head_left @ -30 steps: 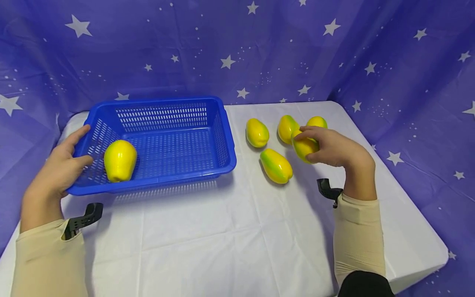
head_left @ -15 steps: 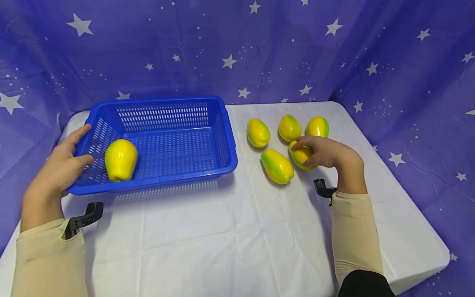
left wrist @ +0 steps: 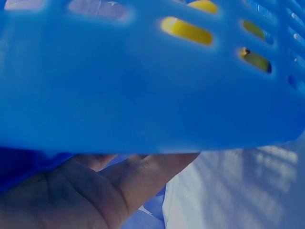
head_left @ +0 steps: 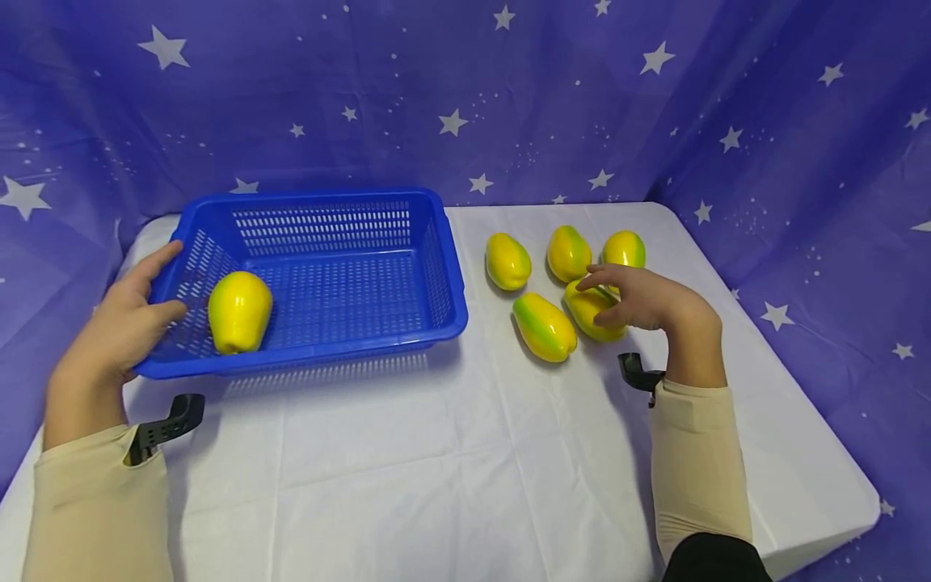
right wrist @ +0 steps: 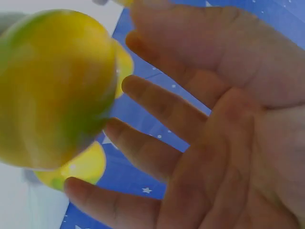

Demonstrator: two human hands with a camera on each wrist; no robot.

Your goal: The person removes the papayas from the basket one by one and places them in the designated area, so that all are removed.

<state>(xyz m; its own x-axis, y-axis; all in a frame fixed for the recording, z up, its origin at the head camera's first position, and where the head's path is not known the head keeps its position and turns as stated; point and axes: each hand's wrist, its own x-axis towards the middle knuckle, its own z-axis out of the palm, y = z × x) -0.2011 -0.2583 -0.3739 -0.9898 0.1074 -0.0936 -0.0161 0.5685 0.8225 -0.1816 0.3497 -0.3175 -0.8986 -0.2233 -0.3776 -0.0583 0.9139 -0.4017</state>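
Observation:
My left hand (head_left: 116, 323) holds the left end of a blue perforated plastic basket (head_left: 378, 339), thumb over the rim. In the left wrist view that hand (left wrist: 105, 191) shows under the rim. One glossy yellow mango (head_left: 240, 314) lies in the basket's left end. My right hand (head_left: 640, 297) hovers at a yellow-green mango (head_left: 591, 307) on the table, its fingers spread and relaxed. The right wrist view shows this mango (right wrist: 57, 95) apart from the open fingers (right wrist: 143, 148).
Several more mangoes lie near the right hand: one mango (head_left: 545, 327) in front, others (head_left: 507, 261) behind. A white cloth covers the table (head_left: 407, 469). A purple star-printed curtain (head_left: 407, 65) rises behind and to the right.
My right hand has lowered the mango to the table, beside the front one, and loosened its fingers from it. The left hand stays at the basket.

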